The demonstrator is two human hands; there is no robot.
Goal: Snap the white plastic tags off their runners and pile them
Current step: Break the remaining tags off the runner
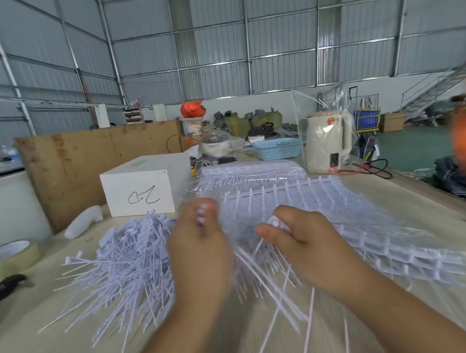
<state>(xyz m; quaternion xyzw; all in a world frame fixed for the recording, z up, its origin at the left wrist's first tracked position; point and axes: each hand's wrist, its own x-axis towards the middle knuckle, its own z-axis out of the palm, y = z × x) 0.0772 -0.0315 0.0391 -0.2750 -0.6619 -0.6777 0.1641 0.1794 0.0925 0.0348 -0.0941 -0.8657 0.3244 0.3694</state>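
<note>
Two bare arms come up from the bottom of the frame, one near the middle and one toward the lower right. No sleeves show on them, and no gloves. The left hand (200, 246) has no ring or watch that can be seen, and it looks smeared and blurry. The right hand (300, 237) is bare too, with short, plain nails on the thumb and fingers. Both wrists are bare, with no band on either one.

- The white box (145, 188) bears a handwritten black scribble on its front face, not clearly readable as letters.
- The kettle's (327, 141) red sticker is too blurred to read.
</note>
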